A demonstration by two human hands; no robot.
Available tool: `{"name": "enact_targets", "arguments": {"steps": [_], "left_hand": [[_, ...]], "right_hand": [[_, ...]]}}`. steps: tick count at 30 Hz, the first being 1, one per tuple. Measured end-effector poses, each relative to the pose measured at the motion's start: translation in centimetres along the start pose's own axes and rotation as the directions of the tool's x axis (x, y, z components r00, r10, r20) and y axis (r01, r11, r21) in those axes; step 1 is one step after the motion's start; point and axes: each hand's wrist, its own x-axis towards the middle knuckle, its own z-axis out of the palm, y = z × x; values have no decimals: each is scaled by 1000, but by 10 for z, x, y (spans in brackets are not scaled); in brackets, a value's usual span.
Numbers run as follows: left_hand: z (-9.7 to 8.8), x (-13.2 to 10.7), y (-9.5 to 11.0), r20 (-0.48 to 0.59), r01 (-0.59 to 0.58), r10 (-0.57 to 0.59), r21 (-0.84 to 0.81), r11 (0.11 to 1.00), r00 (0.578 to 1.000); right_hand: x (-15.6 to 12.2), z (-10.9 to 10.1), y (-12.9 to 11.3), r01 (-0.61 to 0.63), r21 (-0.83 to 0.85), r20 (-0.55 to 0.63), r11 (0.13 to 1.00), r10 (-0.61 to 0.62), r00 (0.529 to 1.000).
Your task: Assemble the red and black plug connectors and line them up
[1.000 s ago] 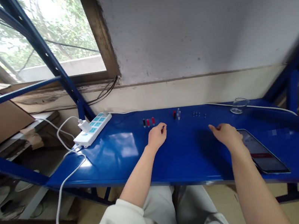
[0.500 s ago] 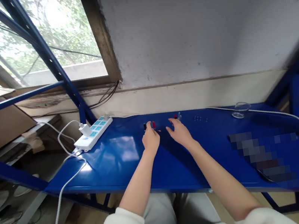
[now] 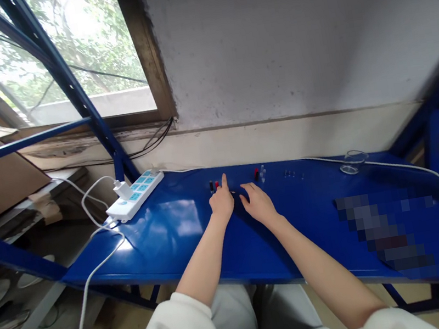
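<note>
My left hand (image 3: 221, 202) is over the blue tabletop, its index finger stretched forward and the others partly curled; nothing shows held in it. Just left of that finger stand a small red piece (image 3: 217, 184) and a small black piece (image 3: 211, 186), close together. My right hand (image 3: 259, 203) hovers nearby with thumb and fingers apart, holding nothing visible. Beyond it stand a small red-and-black piece (image 3: 256, 173) and clear small pieces (image 3: 262, 174). A tiny pale bit (image 3: 233, 192) lies between my hands. The exact kind of these pieces is too small to tell.
On the blue table (image 3: 154, 252), a white power strip (image 3: 136, 195) with a plug and cable sits left. Several tiny pieces (image 3: 289, 173) lie right of centre. Farther right are a clear glass cup (image 3: 351, 163), a white cable and a blurred dark flat object (image 3: 384, 233).
My left index finger has straightened and shifted slightly right; red now shows on its left rather than its right. My right hand has drawn back leftward, away from the red-and-black piece.
</note>
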Motion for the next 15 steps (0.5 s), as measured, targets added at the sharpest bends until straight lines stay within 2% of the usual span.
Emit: {"name": "enact_targets", "arguments": {"steps": [3, 5, 6, 8, 11, 13, 15], "left_hand": [[1, 2, -2, -91, -28, 15, -144, 989, 996], [2, 3, -3, -121, -66, 24, -357, 932, 992], [3, 4, -3, -119, -78, 23, -483, 872, 993], [3, 3, -1, -81, -77, 28, -713, 697, 996], [0, -3, 4, 6, -35, 92, -896, 443, 996], [-3, -8, 9, 49, -8, 157, -939, 345, 986], [-7, -13, 12, 71, 8, 196, -952, 305, 978]], "right_hand": [[1, 2, 0, -1, 11, -35, 1000, 1, 999], [2, 2, 1, -27, 52, -73, 998, 30, 997], [2, 2, 1, -54, 86, -93, 995, 61, 994], [3, 0, 1, -136, 171, -118, 976, 157, 980], [5, -3, 3, -258, 302, -96, 918, 298, 950], [7, -4, 5, -270, 379, -84, 885, 324, 942], [7, -5, 7, -230, 449, -91, 864, 300, 950]]}}
